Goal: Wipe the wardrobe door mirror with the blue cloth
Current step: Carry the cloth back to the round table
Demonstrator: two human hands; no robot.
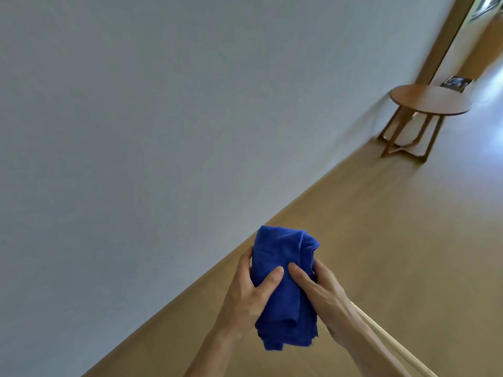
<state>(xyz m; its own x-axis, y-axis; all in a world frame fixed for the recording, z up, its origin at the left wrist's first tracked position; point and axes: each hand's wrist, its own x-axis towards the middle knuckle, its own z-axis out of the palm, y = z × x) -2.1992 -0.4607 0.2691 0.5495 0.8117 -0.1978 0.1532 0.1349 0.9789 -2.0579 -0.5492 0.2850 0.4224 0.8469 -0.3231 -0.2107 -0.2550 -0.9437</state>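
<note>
A blue cloth (283, 281), folded into a thick bundle, is held low in the middle of the head view. My left hand (247, 297) grips its left side, thumb pressed on the front. My right hand (324, 297) grips the right side, thumb also on the front, fingers hidden behind the fabric. No wardrobe door or mirror shows in this view.
A plain pale wall (163, 118) fills the left and upper part. A wooden floor (394, 254) runs to the right. A small round wooden table (430, 102) stands by the wall at the far right. A pale wooden stick (392, 344) lies under my right forearm.
</note>
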